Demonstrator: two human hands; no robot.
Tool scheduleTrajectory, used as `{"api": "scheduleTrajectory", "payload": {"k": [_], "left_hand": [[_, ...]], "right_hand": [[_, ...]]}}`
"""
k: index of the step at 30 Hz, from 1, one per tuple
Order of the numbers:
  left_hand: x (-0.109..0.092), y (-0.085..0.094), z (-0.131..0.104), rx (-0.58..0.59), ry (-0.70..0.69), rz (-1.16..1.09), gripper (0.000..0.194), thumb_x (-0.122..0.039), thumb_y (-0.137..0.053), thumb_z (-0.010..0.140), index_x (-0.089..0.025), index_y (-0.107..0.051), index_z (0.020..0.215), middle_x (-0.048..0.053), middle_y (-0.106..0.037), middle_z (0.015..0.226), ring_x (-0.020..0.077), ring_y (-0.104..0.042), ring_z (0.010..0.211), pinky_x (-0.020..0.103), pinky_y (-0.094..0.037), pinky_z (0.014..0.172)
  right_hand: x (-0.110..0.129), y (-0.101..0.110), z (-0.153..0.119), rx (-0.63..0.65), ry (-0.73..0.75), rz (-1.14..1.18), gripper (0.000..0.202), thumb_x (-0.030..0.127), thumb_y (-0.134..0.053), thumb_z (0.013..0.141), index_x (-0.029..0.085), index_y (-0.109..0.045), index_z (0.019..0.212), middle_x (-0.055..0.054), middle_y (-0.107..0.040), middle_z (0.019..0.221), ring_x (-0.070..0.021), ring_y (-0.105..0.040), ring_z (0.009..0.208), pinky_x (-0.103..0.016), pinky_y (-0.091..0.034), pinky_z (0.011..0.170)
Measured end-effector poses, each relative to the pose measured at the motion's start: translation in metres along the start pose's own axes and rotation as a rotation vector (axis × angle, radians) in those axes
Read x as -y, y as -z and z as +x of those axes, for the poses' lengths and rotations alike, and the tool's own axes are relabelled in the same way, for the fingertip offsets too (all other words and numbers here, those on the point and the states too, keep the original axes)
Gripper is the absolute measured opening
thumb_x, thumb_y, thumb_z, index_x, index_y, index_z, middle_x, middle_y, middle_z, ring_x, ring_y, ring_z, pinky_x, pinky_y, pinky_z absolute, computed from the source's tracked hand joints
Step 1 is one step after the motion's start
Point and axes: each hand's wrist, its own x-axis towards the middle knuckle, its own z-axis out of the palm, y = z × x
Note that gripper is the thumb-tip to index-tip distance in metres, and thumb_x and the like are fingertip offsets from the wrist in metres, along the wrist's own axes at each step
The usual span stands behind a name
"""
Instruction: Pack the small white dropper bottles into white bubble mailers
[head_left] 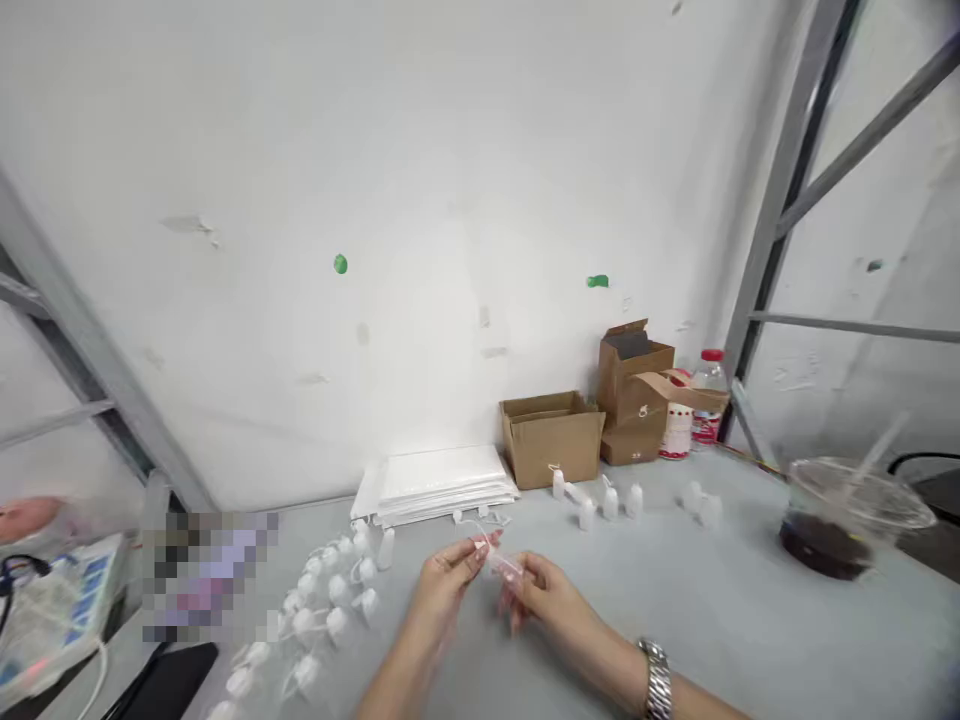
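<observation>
Near the middle of the grey table, my left hand (455, 573) pinches a thin white cord (480, 530) between its fingertips. Beside it, my right hand (541, 596) grips a small translucent pouch-like piece (508, 569) that reaches toward the left fingertips. The two hands are close together. Several small white pieces with loops (337, 590) lie in rows to the left of my left hand. More white pieces (587, 513) stand beyond my right hand, in front of the cardboard box.
A white stack (442, 482) lies by the wall, beside an open cardboard box (556, 445). A taller brown box (626, 400) and bottles (706, 385) stand behind. A lidded cup of dark drink (829, 535) is at right, a black phone (169, 683) at left.
</observation>
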Motion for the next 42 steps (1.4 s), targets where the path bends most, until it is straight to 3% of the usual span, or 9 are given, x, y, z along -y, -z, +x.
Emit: {"api": "scheduleTrajectory", "payload": {"k": [4,9,14,17,23,28,34,38,42], "left_hand": [[0.0,-0.002,-0.001,0.021,-0.051,0.08,0.033,-0.038,-0.074,0.057,-0.014,-0.072,0.078,0.013,-0.069,0.1,0.0289,-0.055,0.104,0.04,-0.033,0.097],[0.003,-0.002,-0.001,0.061,-0.068,0.055,0.03,-0.037,-0.071,0.061,-0.014,-0.071,0.08,0.013,-0.069,0.1,0.027,-0.058,0.098,0.039,-0.035,0.095],[0.003,-0.006,-0.003,0.1,-0.076,0.013,0.024,-0.032,-0.07,0.065,-0.013,-0.071,0.08,0.013,-0.068,0.103,0.0267,-0.054,0.108,0.036,-0.032,0.099],[0.002,-0.009,-0.005,0.12,-0.021,-0.105,0.024,-0.033,-0.067,0.069,-0.013,-0.07,0.084,0.014,-0.065,0.109,0.0266,-0.055,0.107,0.037,-0.034,0.097],[-0.004,-0.007,-0.008,0.142,0.051,-0.263,0.042,-0.031,-0.063,0.074,-0.018,-0.056,0.114,0.013,-0.063,0.112,0.0251,-0.06,0.101,0.037,-0.039,0.093],[-0.001,0.003,-0.002,-0.075,0.068,-0.282,0.029,-0.022,-0.058,0.079,-0.014,-0.059,0.107,0.012,-0.068,0.103,0.0212,-0.063,0.095,0.029,-0.044,0.083],[0.003,0.004,0.004,-0.197,0.052,-0.353,0.016,-0.013,-0.052,0.081,-0.014,-0.061,0.095,0.011,-0.071,0.094,0.0173,-0.066,0.087,0.024,-0.046,0.08],[0.001,0.003,0.004,-0.2,0.066,-0.379,0.012,-0.012,-0.053,0.08,-0.012,-0.063,0.073,0.012,-0.071,0.093,0.0184,-0.066,0.088,0.025,-0.047,0.081],[-0.003,0.002,0.001,-0.104,0.094,-0.368,0.013,-0.019,-0.055,0.08,-0.011,-0.065,0.077,0.012,-0.07,0.095,0.0193,-0.065,0.091,0.026,-0.048,0.08]], "right_hand": [[0.008,-0.001,-0.002,-0.003,-0.029,0.049,0.044,0.056,-0.067,0.061,0.015,-0.05,0.066,0.004,-0.051,0.049,-0.0069,-0.044,0.041,-0.021,-0.033,0.045],[0.01,-0.002,-0.006,0.163,-0.24,0.329,0.045,0.057,-0.048,0.075,0.016,-0.05,0.058,0.006,-0.041,0.033,-0.0049,-0.027,0.029,-0.021,-0.02,0.037],[0.014,0.001,-0.006,0.301,-0.447,0.511,0.052,0.047,-0.022,0.089,0.018,-0.045,0.052,0.006,-0.032,0.028,-0.0055,-0.021,0.027,-0.02,-0.018,0.037],[0.016,0.001,-0.006,0.272,-0.402,0.482,0.052,0.048,-0.024,0.088,0.018,-0.044,0.052,0.005,-0.035,0.029,-0.0054,-0.024,0.027,-0.02,-0.02,0.038],[0.013,-0.004,-0.01,0.2,-0.303,0.275,0.048,0.058,-0.044,0.077,0.016,-0.049,0.055,0.005,-0.041,0.033,-0.005,-0.031,0.027,-0.021,-0.021,0.037],[0.013,-0.006,-0.01,0.182,-0.313,0.182,0.052,0.062,-0.043,0.075,0.016,-0.047,0.052,0.005,-0.041,0.032,-0.0047,-0.031,0.028,-0.021,-0.02,0.037],[0.018,-0.01,-0.013,0.161,-0.309,0.097,0.061,0.071,-0.036,0.073,0.016,-0.046,0.05,0.004,-0.041,0.033,-0.0046,-0.032,0.029,-0.021,-0.019,0.037],[0.017,-0.01,-0.013,0.151,-0.269,0.065,0.062,0.073,-0.035,0.072,0.016,-0.046,0.052,0.004,-0.043,0.034,-0.0047,-0.034,0.03,-0.021,-0.018,0.036],[0.02,-0.01,-0.01,0.078,-0.195,0.084,0.06,0.073,-0.04,0.068,0.016,-0.047,0.052,0.005,-0.042,0.033,-0.0049,-0.031,0.029,-0.021,-0.018,0.035]]}}
